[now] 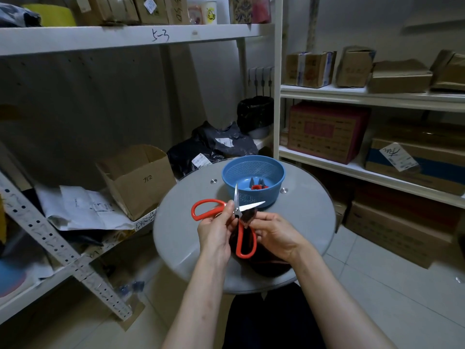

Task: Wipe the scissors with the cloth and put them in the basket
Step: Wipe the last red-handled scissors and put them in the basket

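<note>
Two hands hold open red-handled scissors (237, 210) above a round grey table (181, 222). The left hand (216, 233) pinches them at the pivot. The right hand (274, 233) pinches a dark cloth (250, 215) against one blade. Just beyond stands a blue basket (251, 196) holding another pair of scissors (258, 186). The shelf edge (160, 35) reads "5-3", and a cardboard box (141, 180) reads "方2".

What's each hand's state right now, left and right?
Left hand: closed, gripping the open scissors near the pivot.
Right hand: closed, pinching the dark cloth by a blade.
</note>
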